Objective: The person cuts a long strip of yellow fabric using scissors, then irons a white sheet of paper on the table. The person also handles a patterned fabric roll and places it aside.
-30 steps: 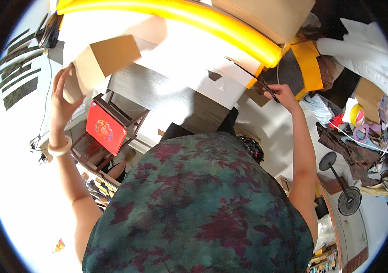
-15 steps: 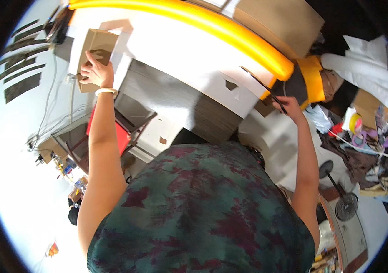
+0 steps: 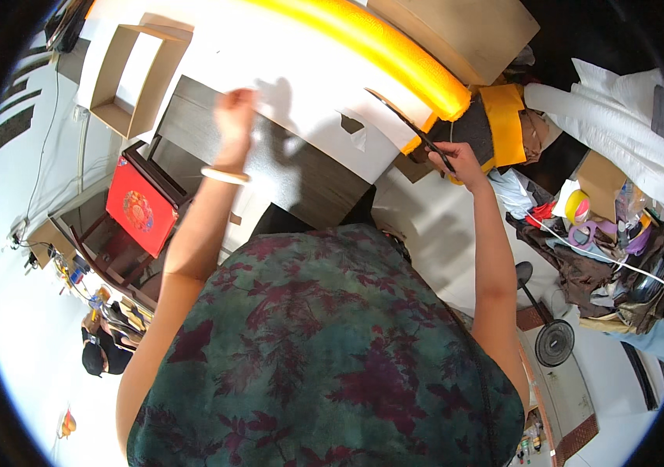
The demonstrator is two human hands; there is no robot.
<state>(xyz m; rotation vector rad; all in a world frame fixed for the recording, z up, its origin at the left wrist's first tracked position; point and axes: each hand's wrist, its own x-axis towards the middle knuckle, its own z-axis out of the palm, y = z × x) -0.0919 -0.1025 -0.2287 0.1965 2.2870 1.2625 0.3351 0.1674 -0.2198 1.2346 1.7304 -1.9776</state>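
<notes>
My left hand [image 3: 236, 113], smeared by motion, is over the near edge of the white tabletop [image 3: 223, 47], beside the dark grey board [image 3: 192, 101]. I see nothing in it, but its fingers are too blurred to read. Left of it stands a brown cardboard box [image 3: 157, 86], open at the top, with nobody touching it. In my right hand [image 3: 460, 162] is a long, thin, dark tool [image 3: 406, 121] like a knife, gripped at one end. Its tip points up and left, over the white surface near a small dark patch [image 3: 351, 123].
A bright yellow roll [image 3: 394, 50] lies along the table's far side, with a large cardboard box [image 3: 456, 35] behind it. On the right are white wrapping rolls [image 3: 589, 113] and a heap of tapes and cloth [image 3: 581, 233]. A red-seated chair [image 3: 141, 206] stands at left.
My left hand has let go of the cardboard box and moved right, toward me. My right hand still holds the long dark tool. The whole view has shifted a little.
</notes>
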